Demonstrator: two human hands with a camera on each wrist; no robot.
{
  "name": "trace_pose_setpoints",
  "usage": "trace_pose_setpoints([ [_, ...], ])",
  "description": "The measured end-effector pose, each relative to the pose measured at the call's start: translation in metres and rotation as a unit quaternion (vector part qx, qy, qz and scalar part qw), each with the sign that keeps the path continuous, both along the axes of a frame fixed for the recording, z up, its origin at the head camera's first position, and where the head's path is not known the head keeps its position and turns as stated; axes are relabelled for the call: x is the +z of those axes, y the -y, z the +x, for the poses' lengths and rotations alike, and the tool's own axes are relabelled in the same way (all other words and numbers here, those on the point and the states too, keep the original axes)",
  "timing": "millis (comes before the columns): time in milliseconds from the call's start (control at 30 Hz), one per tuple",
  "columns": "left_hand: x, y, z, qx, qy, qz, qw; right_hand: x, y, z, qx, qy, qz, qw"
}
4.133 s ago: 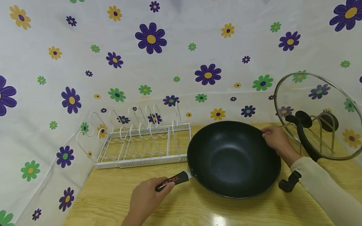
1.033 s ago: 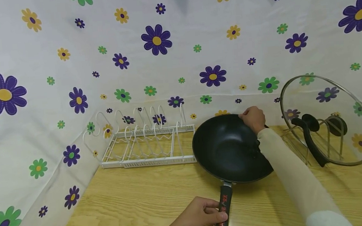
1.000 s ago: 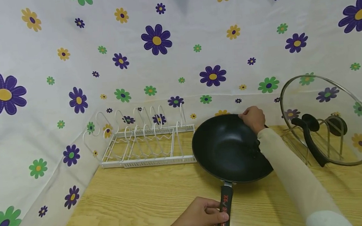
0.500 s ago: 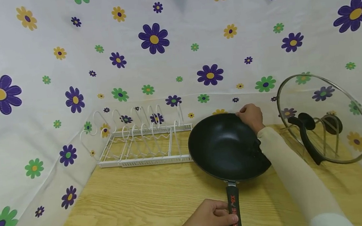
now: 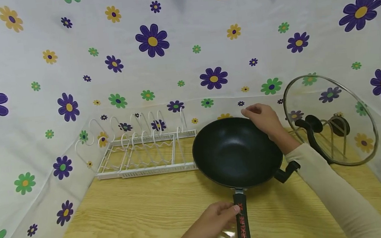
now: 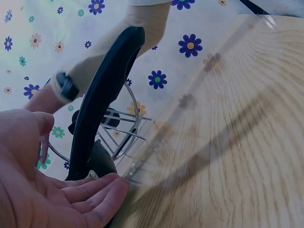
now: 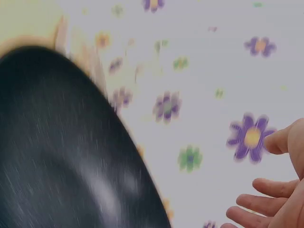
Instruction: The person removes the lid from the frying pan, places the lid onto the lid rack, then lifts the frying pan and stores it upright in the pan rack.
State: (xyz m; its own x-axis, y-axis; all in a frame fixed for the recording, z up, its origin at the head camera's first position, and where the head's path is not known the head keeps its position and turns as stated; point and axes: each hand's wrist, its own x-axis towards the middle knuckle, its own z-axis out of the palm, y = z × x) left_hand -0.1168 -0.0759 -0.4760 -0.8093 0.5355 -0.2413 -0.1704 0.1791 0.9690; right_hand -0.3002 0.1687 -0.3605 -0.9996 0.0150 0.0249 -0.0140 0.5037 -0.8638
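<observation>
a: on the table [image 5: 124,217], seen from the head, the pan [image 5: 237,152] sits mid-board; the left hand [image 5: 215,221] rests loose beside its handle [image 5: 242,223], the right hand [image 5: 261,119] hovers open over the far rim.
b: room?
a: rack [image 5: 139,153] close left, lid [image 5: 329,119] propped right.
b: wrists?
a: left palm [image 6: 52,190] open, gripping nothing; right fingers [image 7: 266,199] spread, clear of the pan [image 7: 61,156].

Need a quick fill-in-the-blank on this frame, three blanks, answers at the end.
1. The black wok sits on the ____ table.
2. The left hand is beside the wok's ____.
3. The glass lid stands to the ____ of the wok in the head view.

Answers: wooden; handle; right
</observation>
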Motion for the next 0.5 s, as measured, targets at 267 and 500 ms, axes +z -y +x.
trace_pose_setpoints([
  [267,-0.002,-0.003,-0.009,-0.002,0.004,-0.004,1.0,0.015,0.002,0.08,0.095,-0.022,-0.083,0.992],
  [500,-0.005,-0.009,-0.016,0.004,0.006,0.004,1.0,0.005,-0.002,0.132,0.159,-0.049,-0.131,0.977],
])
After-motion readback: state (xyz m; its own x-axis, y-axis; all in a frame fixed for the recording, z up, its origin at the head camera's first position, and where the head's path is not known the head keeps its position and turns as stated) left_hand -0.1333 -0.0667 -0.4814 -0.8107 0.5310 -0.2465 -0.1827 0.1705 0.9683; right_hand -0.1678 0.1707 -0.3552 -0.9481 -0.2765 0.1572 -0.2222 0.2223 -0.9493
